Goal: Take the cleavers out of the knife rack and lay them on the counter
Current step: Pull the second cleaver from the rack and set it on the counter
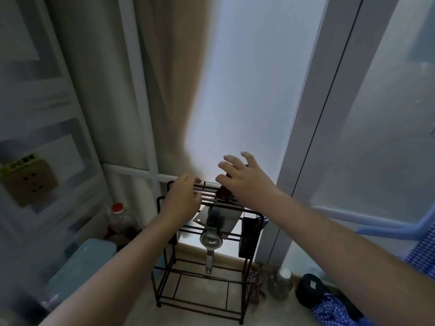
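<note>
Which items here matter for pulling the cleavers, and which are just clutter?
Job: knife rack; cleaver with dark handle; left hand on the rack top; right hand, open over the handle.

Clutter: red-capped bottle; blue container; wall socket; jar.

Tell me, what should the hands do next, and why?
Probably close the right hand on the dark cleaver handle just beneath its spread fingers. The cleaver is not gripped yet, its blade sits in the black rack, and the left hand rests on the top bars.
</note>
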